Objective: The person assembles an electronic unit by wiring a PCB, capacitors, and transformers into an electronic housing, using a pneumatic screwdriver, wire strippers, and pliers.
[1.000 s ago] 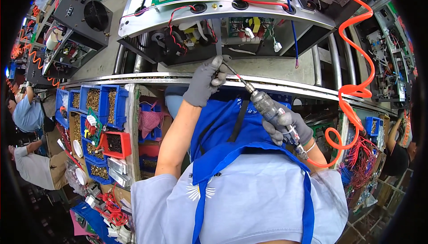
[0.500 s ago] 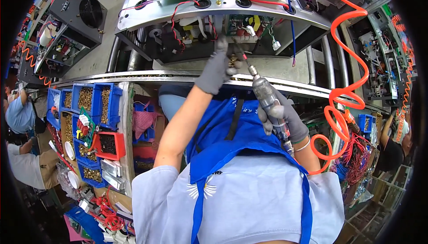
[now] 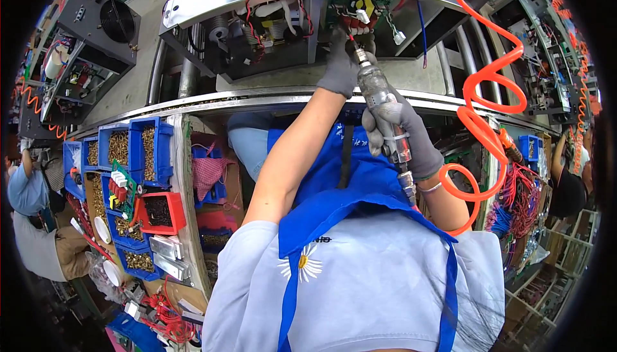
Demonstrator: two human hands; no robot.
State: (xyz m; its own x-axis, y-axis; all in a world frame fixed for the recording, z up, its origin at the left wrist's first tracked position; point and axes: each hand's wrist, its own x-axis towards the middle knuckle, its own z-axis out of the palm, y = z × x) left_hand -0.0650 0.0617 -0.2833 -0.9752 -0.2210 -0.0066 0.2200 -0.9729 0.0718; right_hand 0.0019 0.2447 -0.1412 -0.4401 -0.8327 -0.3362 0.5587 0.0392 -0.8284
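My right hand [image 3: 402, 127], in a grey glove, is closed around a pneumatic screwdriver [image 3: 379, 88] with a dark grip and a metal rear end. Its bit points up and away into the open metal chassis [image 3: 257, 72]. Beside the bit, my gloved left hand [image 3: 342, 66] reaches into the chassis with curled fingers. Small brass screws showed in that hand a moment ago; its palm is now hidden behind the screwdriver. Just past the fingertips is a green circuit board [image 3: 344, 8] with yellow and red parts.
An orange coiled hose [image 3: 491, 127] hangs at my right. Blue bins [image 3: 151, 153] of brass screws and a red bin [image 3: 160, 212] stand at the left. Another chassis [image 3: 96, 24] stands far left. Metal rollers [image 3: 187, 81] run beneath the chassis. Other people [image 3: 48, 239] are at the left edge.
Both hands have moved away from me into the chassis, my left one also rightward. The screwdriver's bit now reaches the board area. The screws in my left palm have gone out of sight.
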